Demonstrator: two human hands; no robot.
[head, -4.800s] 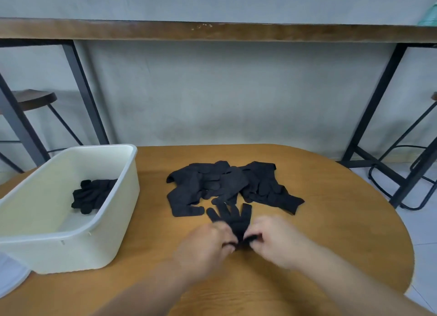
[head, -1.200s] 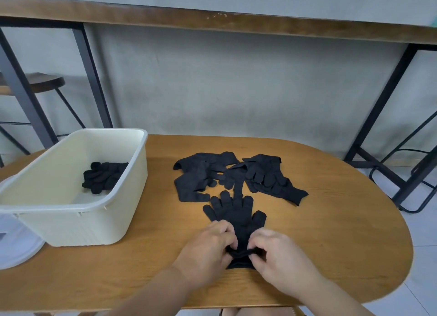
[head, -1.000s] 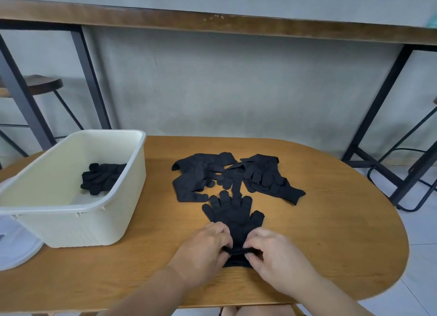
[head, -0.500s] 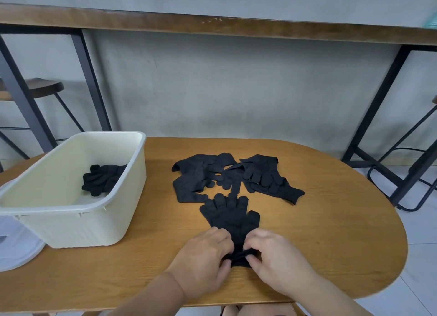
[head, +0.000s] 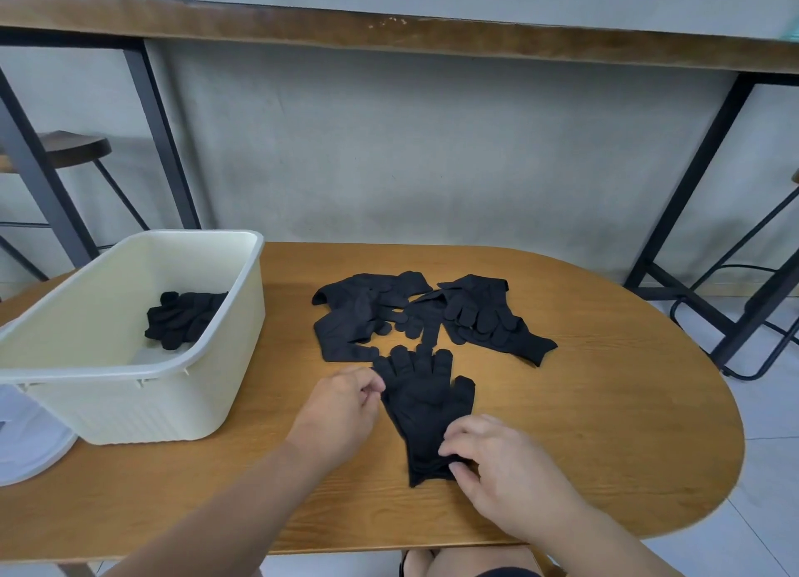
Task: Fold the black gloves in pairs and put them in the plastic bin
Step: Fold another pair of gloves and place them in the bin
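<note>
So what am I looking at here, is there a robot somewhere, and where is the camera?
No robot: these are a person's two bare hands, filmed by a wide-angle camera worn on their head, looking forward and down. On the oval wooden table lies a loose pile of black knit gloves. Nearer the person, a stacked pair of black gloves lies flat, fingers pointing away. The right hand pinches its cuff; the left hand sits at its left edge, fingers curled, grip unclear. The cream plastic bin on the left already holds one folded black bundle.
</note>
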